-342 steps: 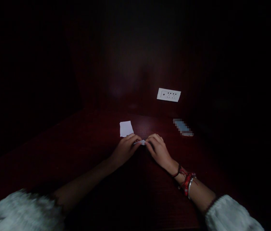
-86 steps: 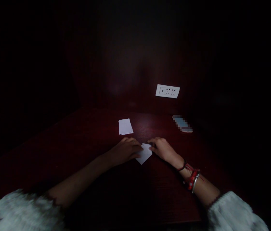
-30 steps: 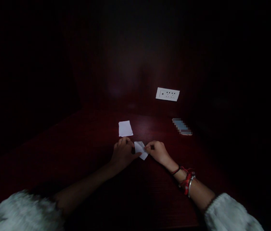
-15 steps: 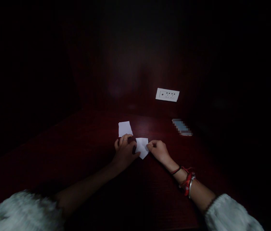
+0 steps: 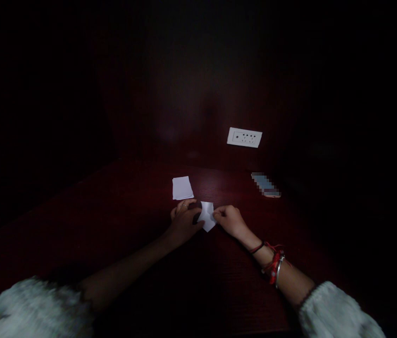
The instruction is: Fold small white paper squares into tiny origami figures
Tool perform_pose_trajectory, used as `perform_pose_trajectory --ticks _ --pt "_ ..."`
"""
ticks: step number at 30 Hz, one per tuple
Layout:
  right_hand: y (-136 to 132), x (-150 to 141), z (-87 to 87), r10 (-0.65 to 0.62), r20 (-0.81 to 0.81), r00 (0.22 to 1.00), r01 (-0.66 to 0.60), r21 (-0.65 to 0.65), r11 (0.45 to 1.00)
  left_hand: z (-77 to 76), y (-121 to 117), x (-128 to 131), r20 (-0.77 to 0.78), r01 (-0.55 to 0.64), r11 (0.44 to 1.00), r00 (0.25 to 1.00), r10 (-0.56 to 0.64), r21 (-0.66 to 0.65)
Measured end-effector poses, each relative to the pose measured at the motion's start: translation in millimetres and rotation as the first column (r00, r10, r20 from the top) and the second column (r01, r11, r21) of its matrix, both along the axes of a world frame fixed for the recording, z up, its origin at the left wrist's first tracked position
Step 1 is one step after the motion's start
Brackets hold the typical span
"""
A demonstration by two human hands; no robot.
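Observation:
A small white piece of paper (image 5: pixel 207 217), folded to a point at its near end, lies between my hands on the dark red table. My left hand (image 5: pixel 184 221), with a ring on one finger, grips the paper's left edge between thumb and forefinger. On the other side my right hand (image 5: pixel 230 219) pinches the right edge with its fingers curled. Just beyond my left fingers rests a small stack of white paper sheets (image 5: pixel 182 188), which that hand does not hold.
A phone (image 5: pixel 266 185), its screen blurred out, lies at the back right of the table (image 5: pixel 131 188). On the dark wall behind is a white socket panel (image 5: pixel 244 137). Bracelets (image 5: pixel 276 267) circle my right wrist.
The paper between my hands looks narrower at its right side, where my right fingers have shifted slightly left. My left fingers have drawn in closer together near the paper.

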State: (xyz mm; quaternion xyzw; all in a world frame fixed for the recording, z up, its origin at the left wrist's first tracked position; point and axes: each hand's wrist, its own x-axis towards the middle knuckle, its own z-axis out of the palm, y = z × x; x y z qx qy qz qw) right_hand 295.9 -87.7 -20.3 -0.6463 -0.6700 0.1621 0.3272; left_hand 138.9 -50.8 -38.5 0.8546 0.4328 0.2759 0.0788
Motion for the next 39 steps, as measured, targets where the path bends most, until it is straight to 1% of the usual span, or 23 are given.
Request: perform_pose_trajectory --ticks 7,12,16,20,25,31,36,39 --pt "-1.0 -2.0 -0.2 -0.054 -0.018 0.998 0.054 0.017 0.998 1.2 1.7 -0.2 -0.014 -0.013 0.997 1.0 0.012 -0.074" --pt "2.1 0.8 -4.3 -0.079 -0.081 0.994 0.083 0.05 0.995 0.7 1.7 -1.0 -0.04 -0.006 0.999 0.999 0.004 -0.053" --pt "4.2 1.9 -6.2 -0.068 -0.107 0.992 0.076 0.07 0.995 2.3 0.4 -1.2 -0.009 0.0 0.999 1.0 0.0 -0.037" --pt "2.0 -0.5 -4.1 -0.077 -0.082 0.994 0.084 0.089 0.993 3.6 -1.4 -0.7 0.008 -0.019 1.0 1.0 0.019 -0.002" --pt "-1.6 -3.0 -0.1 -0.062 -0.01 0.998 0.062 0.073 0.995 3.7 -3.4 -0.4 0.026 -0.016 0.999 1.0 0.016 0.031" --pt "-1.2 -4.0 1.8 -0.094 0.01 0.996 0.093 0.03 0.995 4.6 -3.7 0.0 0.043 -0.01 1.0 0.999 0.01 0.003" --pt "1.2 -3.8 1.9 -0.127 0.037 0.991 0.128 -0.005 0.992 3.4 -3.3 0.3 0.056 0.005 0.999 0.998 -0.006 0.032" --pt "2.4 -3.1 2.1 -0.152 0.056 0.987 0.154 -0.025 0.988 1.7 -2.4 0.4 0.072 0.019 1.0 0.997 -0.02 0.017"
